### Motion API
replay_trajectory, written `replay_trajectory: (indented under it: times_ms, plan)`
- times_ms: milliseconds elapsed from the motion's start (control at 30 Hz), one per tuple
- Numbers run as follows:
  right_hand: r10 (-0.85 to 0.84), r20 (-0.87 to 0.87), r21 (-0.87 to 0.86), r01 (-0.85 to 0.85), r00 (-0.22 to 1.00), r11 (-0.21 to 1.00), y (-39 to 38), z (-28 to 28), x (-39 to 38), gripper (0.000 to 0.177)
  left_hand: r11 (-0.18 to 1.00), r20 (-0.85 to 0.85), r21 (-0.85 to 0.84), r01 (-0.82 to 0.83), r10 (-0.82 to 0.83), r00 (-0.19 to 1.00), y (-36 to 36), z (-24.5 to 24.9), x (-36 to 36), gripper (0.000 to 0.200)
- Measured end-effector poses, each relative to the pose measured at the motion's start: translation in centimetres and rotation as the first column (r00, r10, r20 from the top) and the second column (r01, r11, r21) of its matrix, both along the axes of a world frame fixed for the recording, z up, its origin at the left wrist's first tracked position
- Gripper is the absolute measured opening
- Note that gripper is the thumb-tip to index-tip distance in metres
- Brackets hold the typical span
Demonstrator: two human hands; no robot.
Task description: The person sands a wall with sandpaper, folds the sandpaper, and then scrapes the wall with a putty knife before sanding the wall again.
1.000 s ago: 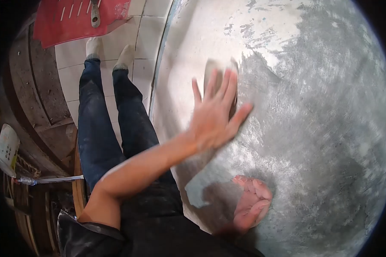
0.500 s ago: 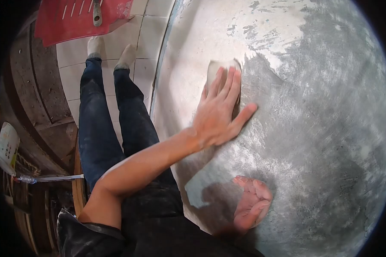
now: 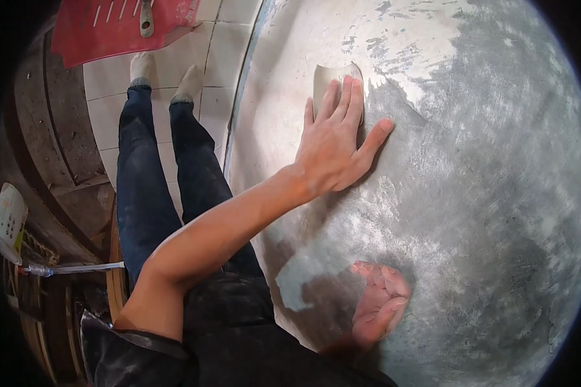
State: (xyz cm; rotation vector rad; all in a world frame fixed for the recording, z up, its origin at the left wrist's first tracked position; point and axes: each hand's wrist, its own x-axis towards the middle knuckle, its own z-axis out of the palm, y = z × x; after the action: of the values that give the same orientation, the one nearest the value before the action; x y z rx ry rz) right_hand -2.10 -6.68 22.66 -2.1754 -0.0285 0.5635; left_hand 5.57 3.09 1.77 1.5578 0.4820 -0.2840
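My left hand [image 3: 336, 145] lies palm down with its fingers stretched out and its thumb spread to the right. Its fingers rest on a pale curved sheet or pad [image 3: 326, 80], which sits against a large, rounded, grey and whitish surface [image 3: 458, 187]. Lower down, my right hand [image 3: 382, 303] shows its palm, with loosely curled fingers and nothing visible in it. It is beside the same surface; whether its back touches is hidden.
A red slotted plastic piece [image 3: 110, 32] with a putty knife's handle [image 3: 146, 20] on it is at the upper left. White floor tiles [image 3: 229, 48] lie under my feet. At the left are a white perforated container [image 3: 10, 222], a clear tube [image 3: 84, 268] and wooden boards.
My left hand and the pale sheet have moved up along the surface, away from my body. My right hand has hardly moved.
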Motion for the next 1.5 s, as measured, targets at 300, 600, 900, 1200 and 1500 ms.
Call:
replay_trajectory:
  times_ms: [300,600,900,1200,1500]
  plan:
    - [-0.006,-0.009,-0.014,0.005,1.0,1.0,0.2,0.0,0.0,0.048,0.988,-0.005,0.142,0.053,-0.053,0.999,0.6,-1.0,0.5,0.092]
    - [0.017,0.001,-0.051,-0.017,1.0,0.999,0.2,0.0,0.0,0.047,0.995,0.035,0.086,0.06,-0.063,0.997,-0.6,0.4,-2.0,0.092]
    - [0.029,0.006,-0.052,-0.028,1.0,0.998,0.2,-0.1,-0.1,0.048,0.996,0.037,-0.025,0.086,-0.085,0.996,-0.1,2.8,-2.0,0.097]
    - [0.026,0.006,-0.014,-0.026,1.0,1.0,0.1,-0.2,-0.1,0.047,0.985,0.061,-0.167,0.033,-0.023,0.998,0.4,2.7,-1.3,0.103]
    - [0.009,-0.011,0.0,-0.009,1.0,1.0,0.0,-0.2,0.0,0.047,0.998,0.091,-0.059,0.003,0.003,0.996,0.7,1.8,0.8,0.103]
